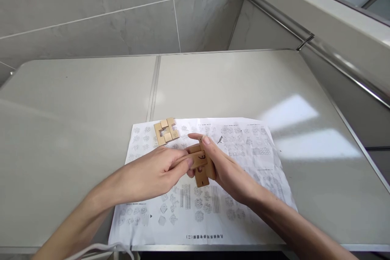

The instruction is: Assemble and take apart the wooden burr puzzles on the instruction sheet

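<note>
Above the printed sheet [195, 221], I hold several notched wooden puzzle pieces [201, 178] joined crosswise, some with dark marks on their ends. My left hand [152, 170] pinches a wooden piece [198, 157] marked with a dark character, its end against the others. Around the right side of the cluster, my right hand [227, 166] is closed with the thumb on top and the index finger stretched past it. The fingers beneath are partly hidden. Beyond my left hand, a pale wooden piece group [167, 131], set in a square with a gap in its middle, lies on the sheet.
The sheet lies on a light folding table [76, 130] with a seam across it. A white cable [103, 248] runs at the front edge. Grey wall tiles [122, 8] stand behind, and a counter [304, 0] overhangs the right side.
</note>
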Demonstrator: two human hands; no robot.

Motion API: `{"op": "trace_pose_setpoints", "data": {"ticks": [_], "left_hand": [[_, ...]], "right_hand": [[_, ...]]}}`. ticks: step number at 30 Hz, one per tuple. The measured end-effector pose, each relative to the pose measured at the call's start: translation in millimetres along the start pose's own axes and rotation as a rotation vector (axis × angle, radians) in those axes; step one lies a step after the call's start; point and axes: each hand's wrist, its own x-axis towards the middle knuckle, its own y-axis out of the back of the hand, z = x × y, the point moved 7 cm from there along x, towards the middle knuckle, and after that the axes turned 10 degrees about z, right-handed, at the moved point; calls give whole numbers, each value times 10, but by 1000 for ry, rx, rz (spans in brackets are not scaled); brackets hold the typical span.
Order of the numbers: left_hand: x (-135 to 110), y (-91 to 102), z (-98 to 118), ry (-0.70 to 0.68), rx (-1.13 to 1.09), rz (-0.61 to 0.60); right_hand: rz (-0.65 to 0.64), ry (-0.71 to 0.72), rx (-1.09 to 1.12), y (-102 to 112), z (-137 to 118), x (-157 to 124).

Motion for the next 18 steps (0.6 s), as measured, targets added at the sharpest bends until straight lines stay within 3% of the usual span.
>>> {"op": "trace_pose_setpoints", "data": {"ticks": [12, 18], "left_hand": [[-45, -81, 52, -39, 66, 3], [-24, -107, 24, -42, -102, -24]], "right_hand": [[-22, -26, -152, -126, -31, -82], [-37, -15, -85, -95, 16, -55]]}}
